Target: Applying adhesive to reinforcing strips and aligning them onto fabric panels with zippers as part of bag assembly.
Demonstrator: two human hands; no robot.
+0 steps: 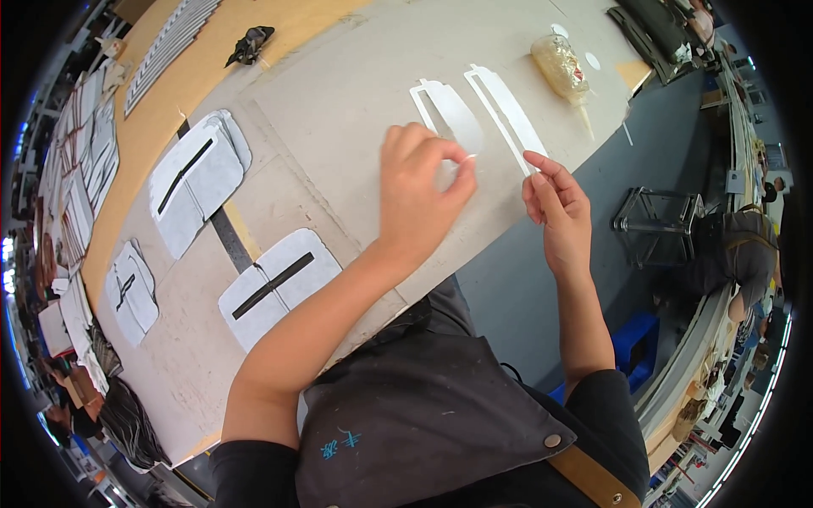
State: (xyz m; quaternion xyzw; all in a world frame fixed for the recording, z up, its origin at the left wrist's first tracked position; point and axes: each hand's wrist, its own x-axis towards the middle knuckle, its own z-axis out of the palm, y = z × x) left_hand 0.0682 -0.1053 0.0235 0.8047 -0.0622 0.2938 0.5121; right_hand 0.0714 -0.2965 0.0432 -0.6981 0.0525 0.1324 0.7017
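Left hand (419,190) is curled over the bench (339,102), thumb and forefinger pinched together on something thin and white at the lower end of a rounded white template (457,114); what exactly sits in the pinch is too small to tell, though it looks like a strip or the template's own edge. Right hand (555,207) stands beside it with fingers straight and close together, its fingertips touching the lower end of a long narrow white template (508,114) with a slot cut through it. Both pieces lie flat and side by side near the bench's right edge, just apart from each other.

To do this well, the pinch likely wants to stay light and low, so the thin card lifts without creasing, while the right fingertips press the long piece flat to stop it sliding towards the edge. Working from the end inward seems safest, since the slotted frames look flimsy.

Further off lie a clear bag of pale fibre (561,66) and stacks of grey-white panels with dark slots (275,284).
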